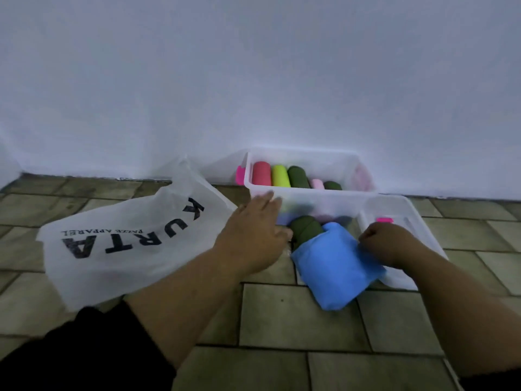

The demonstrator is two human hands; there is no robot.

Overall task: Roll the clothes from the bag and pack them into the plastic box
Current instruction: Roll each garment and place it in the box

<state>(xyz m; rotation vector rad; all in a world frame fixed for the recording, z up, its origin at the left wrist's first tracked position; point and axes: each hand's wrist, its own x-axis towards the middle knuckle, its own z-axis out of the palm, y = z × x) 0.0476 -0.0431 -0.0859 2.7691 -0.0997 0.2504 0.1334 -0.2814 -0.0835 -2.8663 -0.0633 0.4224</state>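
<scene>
A clear plastic box (251, 176) stands against the white wall, holding several rolled clothes: red (261, 174), yellow-green (280, 175), dark green (298, 176), pink and another dark one. A folded blue cloth (335, 270) lies on the tiled floor in front of the box, with a dark green roll (306, 228) at its far end. My left hand (255, 231) reaches with straight fingers to the box's near left corner, beside the green roll. My right hand (386, 244) is curled and grips the blue cloth's right edge. The white bag (121, 244) printed "KURTA" lies at the left.
The box's clear lid (420, 221) with a pink clip lies on the floor at the right, partly under my right forearm. A pink clip (240, 175) sits on the box's left end. Tiled floor stretches toward me; the wall closes off the far side.
</scene>
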